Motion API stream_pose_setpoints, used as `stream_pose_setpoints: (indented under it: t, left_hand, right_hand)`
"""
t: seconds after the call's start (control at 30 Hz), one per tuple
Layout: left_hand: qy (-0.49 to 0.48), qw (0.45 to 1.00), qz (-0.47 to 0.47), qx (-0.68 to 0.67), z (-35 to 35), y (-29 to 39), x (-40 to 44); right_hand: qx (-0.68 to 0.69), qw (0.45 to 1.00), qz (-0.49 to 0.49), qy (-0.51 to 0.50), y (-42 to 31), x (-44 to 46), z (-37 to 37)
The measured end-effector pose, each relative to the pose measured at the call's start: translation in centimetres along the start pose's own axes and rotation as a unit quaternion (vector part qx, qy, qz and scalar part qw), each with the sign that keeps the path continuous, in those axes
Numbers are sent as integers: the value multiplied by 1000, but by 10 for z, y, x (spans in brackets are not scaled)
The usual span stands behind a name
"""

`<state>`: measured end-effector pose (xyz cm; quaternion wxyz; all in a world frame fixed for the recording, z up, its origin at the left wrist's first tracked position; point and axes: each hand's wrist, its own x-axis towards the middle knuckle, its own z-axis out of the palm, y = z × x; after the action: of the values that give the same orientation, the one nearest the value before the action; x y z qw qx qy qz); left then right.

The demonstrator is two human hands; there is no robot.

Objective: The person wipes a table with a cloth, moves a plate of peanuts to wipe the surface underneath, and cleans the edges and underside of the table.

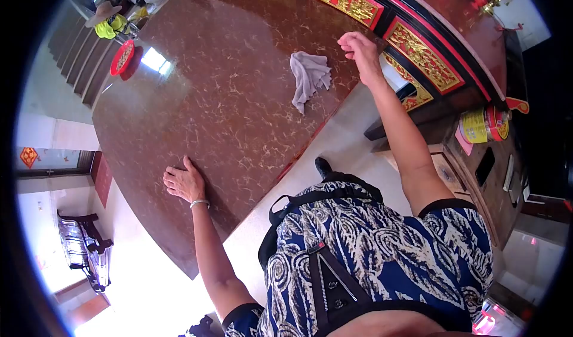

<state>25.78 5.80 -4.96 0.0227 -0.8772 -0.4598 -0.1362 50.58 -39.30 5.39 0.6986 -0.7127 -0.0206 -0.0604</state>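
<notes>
My left hand (185,183) lies flat on the brown marbled tabletop (221,116), fingers and thumb spread, a bracelet at its wrist. Nothing is in it. Over the table's right edge, close to the carved gold panels, my right hand (360,51) is raised with its fingers loosely bent and slightly apart. I see no object in it. A crumpled grey-lilac cloth (309,79) rests on the tabletop to the left of and below my right hand, touched by neither hand.
A red bowl (122,57) with small pale pieces sits at the table's far left, near a straw hat (103,13) and yellow cloth. Gold-carved black and red furniture (424,56) borders the right. A wooden cabinet (462,170) holds a yellow tin (474,126) and a dark phone (485,165).
</notes>
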Motion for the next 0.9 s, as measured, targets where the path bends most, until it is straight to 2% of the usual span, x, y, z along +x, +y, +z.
stream_pose_setpoints:
  t: [0.03,0.1,0.13,0.17,0.2,0.23,0.27,0.3,0.37,0.43,0.47,0.5,0.57,0.6,0.63,0.77,0.8,0.87,0.9]
  left_hand:
    - [5,1000,-2,1,1,2,2]
    - [10,1000,1,4,1,2,4]
    - [14,1000,5,6,2,1,4]
    - [15,1000,9,5,4,0,4]
    - [19,1000,10,8,5,0,4]
    - [23,1000,11,9,6,0,4]
    - [19,1000,9,11,4,2,4]
    - [18,1000,14,8,7,1,4]
    - [20,1000,16,-3,6,-1,4]
    - [20,1000,16,-7,6,-2,3]
    - [31,999,19,-4,9,-4,4]
    - [41,999,20,-1,11,-3,6]
    - [32,999,7,-7,6,-1,4]
    - [7,1000,2,-1,2,2,5]
    - [-18,1000,-3,4,-2,3,6]
    - [0,1000,-13,7,-1,3,5]
    - [9,1000,-9,7,-2,3,5]
    - [13,1000,-3,8,-3,2,5]
    - [6,1000,-1,7,-6,2,5]
  right_hand:
    - [0,1000,0,0,6,0,4]
    - [-168,964,-206,-30,23,-5,18]
    - [-183,953,-239,-39,25,-9,31]
    - [-267,931,-245,-46,19,-17,43]
    - [-263,909,-318,-61,30,-14,53]
    - [-254,906,-328,-84,44,-11,67]
    - [-304,902,-291,-93,64,-9,83]
    - [-378,850,-365,-34,73,-11,93]
    - [-443,835,-324,-31,72,9,93]
    - [-451,835,-314,-22,72,38,70]
    - [-490,808,-326,4,89,66,52]
    - [-549,781,-298,18,82,79,33]
    - [-565,769,-296,52,91,120,-6]
    - [-680,648,-342,-17,104,150,-30]
    - [-578,779,-239,47,79,137,-29]
    - [-566,770,-289,42,88,120,-23]
    - [-594,754,-281,5,74,89,-8]
    - [-495,835,-225,-81,75,35,26]
    - [-537,765,-338,-109,61,-2,37]
